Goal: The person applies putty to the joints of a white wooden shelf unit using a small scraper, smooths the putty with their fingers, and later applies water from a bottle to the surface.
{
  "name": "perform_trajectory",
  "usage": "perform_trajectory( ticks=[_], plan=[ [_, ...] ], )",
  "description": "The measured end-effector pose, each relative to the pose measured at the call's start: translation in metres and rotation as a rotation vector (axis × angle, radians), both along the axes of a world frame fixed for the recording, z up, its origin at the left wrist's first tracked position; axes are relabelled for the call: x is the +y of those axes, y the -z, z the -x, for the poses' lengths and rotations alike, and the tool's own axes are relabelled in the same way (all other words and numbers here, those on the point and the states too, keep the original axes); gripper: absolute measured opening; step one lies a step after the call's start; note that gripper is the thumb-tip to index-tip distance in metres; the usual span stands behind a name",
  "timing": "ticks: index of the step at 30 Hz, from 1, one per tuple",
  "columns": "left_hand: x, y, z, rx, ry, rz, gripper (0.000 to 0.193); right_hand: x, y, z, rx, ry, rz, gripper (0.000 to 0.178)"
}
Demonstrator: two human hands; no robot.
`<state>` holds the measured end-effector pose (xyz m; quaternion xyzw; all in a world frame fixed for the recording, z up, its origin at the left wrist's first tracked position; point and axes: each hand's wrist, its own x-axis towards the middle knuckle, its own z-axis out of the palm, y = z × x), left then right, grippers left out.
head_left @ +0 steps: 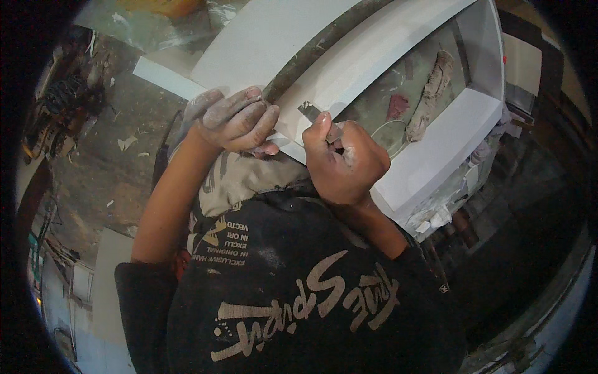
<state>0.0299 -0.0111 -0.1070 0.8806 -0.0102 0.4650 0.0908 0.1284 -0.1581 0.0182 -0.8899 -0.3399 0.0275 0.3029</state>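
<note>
Near the view's centre, we see a flat grey strip point(308, 111) pinched under the thumb of the fisted right hand point(349, 159), the left hand point(240, 121) curled near it, whether gripping anything we cannot tell, and a rolled cloth point(430, 93) inside the white frame point(448, 149).

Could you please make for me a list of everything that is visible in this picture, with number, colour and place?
Curved frame: one, white, right of centre
Flat panel: one, white, top centre
Rolled bundle: one, greyish beige, within the frame's opening
Scrap: one, dull red, left of the bundle
Metal blade: one, grey, near centre
Plastic sheet: one, clear, top left
Dark tangle: count unclear, blackish, far left
Board: one, pale, lower left
Shirt: one, black with pale print, bottom centre
Left hand: one, dusted whitish, left of the blade
Right hand: one, lightly dusted, gripping the blade
</note>
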Motion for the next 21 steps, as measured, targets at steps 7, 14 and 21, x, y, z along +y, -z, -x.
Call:
perform_trajectory(
  ticks=[7, 14, 21],
  plan=[
    [-0.002, 0.001, -0.003, -0.027, -0.01, 0.018, 0.041, -0.004, -0.002, 0.02, 0.052, -0.052, -0.069, 0.038],
    [-0.007, -0.025, 0.012, 0.283, 0.136, 0.304, 0.027, 0.002, -0.014, -0.01, -0.094, 0.066, -0.103, 0.038],
    [-0.038, -0.113, -0.017, 0.734, 0.271, 0.788, 0.071, -0.004, -0.003, -0.206, -0.375, 0.282, -0.053, 0.041]
  ],
)
